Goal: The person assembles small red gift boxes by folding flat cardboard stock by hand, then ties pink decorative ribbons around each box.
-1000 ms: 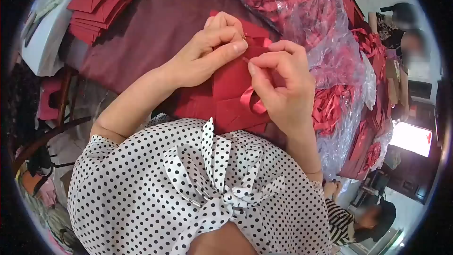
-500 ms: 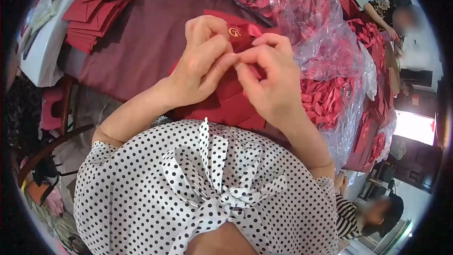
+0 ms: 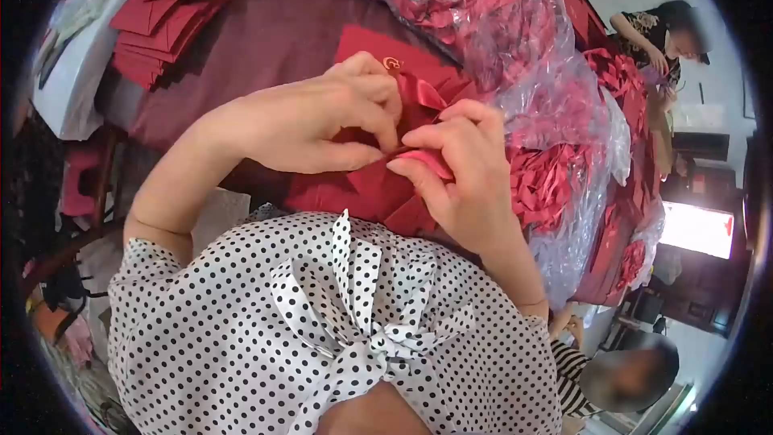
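A red envelope (image 3: 358, 42) with a gold emblem lies on the table in front of me, partly under my hands. A shiny red ribbon (image 3: 431, 95) loops over it below the emblem. My right hand (image 3: 471, 173) pinches the ribbon between thumb and fingers, and a pink-red fold of it shows there. My left hand (image 3: 322, 121) is bent over the envelope from the left, thumb and index finger closed near the right fingertips. The bit of ribbon in its pinch is mostly hidden. More red card surface shows beneath both hands.
Stacked red envelopes (image 3: 165, 20) lie at the left of the dark red tablecloth (image 3: 258, 56). A clear plastic bag (image 3: 475, 16) full of red ribbons fills the right side, with loose ribbons (image 3: 547, 181) below. A person in striped clothing (image 3: 572, 370) and another person (image 3: 648, 36) are at right.
Both hands have come down toward my body, and my left hand has turned flatter. More of the emblem and ribbon loop shows, with a ribbon fold now visible in my right hand.
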`<state>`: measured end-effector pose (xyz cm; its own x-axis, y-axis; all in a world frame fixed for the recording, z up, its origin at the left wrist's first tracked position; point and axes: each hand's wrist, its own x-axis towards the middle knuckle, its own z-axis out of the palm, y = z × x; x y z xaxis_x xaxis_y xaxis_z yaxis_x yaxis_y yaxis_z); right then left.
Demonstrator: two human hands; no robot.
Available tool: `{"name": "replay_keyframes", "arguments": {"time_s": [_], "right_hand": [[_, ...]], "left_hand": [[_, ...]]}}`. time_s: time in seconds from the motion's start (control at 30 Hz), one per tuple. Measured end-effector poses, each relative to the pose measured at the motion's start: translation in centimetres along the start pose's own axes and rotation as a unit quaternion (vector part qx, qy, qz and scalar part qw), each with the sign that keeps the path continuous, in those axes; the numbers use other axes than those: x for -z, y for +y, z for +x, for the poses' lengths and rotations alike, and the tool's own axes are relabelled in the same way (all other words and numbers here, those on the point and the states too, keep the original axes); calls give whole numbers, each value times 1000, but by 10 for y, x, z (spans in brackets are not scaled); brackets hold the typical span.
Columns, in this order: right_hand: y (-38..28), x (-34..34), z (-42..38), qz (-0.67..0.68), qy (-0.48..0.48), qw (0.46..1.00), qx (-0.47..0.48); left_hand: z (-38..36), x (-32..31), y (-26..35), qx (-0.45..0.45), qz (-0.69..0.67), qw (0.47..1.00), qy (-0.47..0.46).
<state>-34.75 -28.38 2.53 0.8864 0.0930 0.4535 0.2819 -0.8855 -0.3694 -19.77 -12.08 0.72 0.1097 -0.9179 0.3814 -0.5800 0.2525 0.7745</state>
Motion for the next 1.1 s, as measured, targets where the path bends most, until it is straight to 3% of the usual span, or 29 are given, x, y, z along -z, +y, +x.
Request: {"name": "replay_keyframes", "arguments": {"time_s": [0.17, 0.27, 0.4, 0.47, 0.57, 0.67, 0.77, 0.83, 0.87, 0.9, 0.97, 1.03, 1.07, 1.1], "right_hand": [[-1, 0, 0, -1, -8, 1000, 12], [-4, 19, 3, 79, -19, 996, -22], [-1, 21, 8, 47, -34, 998, 39], [3, 26, 5, 81, -91, 992, 34], [-1, 26, 6, 88, -81, 992, 30], [-6, 22, 6, 88, -71, 993, 33], [-7, 22, 7, 89, -49, 994, 29], [0, 29, 1, 57, -49, 996, 41], [6, 33, -1, 53, -43, 997, 46], [5, 36, 2, 66, -29, 997, 30], [0, 39, 8, 76, -3, 997, 25], [4, 33, 13, 105, 38, 994, 16], [14, 32, 19, 92, 63, 993, 48], [19, 32, 24, 193, 108, 975, -13]], "left_hand": [[10, 6, 5, -27, 48, 993, -103], [10, 14, 19, -48, 112, 992, -44], [14, 26, 13, -61, 78, 992, -78], [13, 38, 10, -60, 118, 990, -46], [11, 56, -5, -65, 113, 991, -1], [22, 45, -25, 8, -37, 986, -165], [19, 26, -36, 79, -216, 962, -148], [7, 35, -30, 86, -249, 962, -71], [-1, 41, -4, 177, -308, 933, 61], [-12, 47, -8, 133, -381, 903, 147], [-17, 61, -23, 49, -312, 946, 70], [-13, 59, -24, 100, -448, 886, 68], [-5, 56, -39, -31, -563, 826, -6], [5, 47, -28, -58, -593, 801, 65]]}}
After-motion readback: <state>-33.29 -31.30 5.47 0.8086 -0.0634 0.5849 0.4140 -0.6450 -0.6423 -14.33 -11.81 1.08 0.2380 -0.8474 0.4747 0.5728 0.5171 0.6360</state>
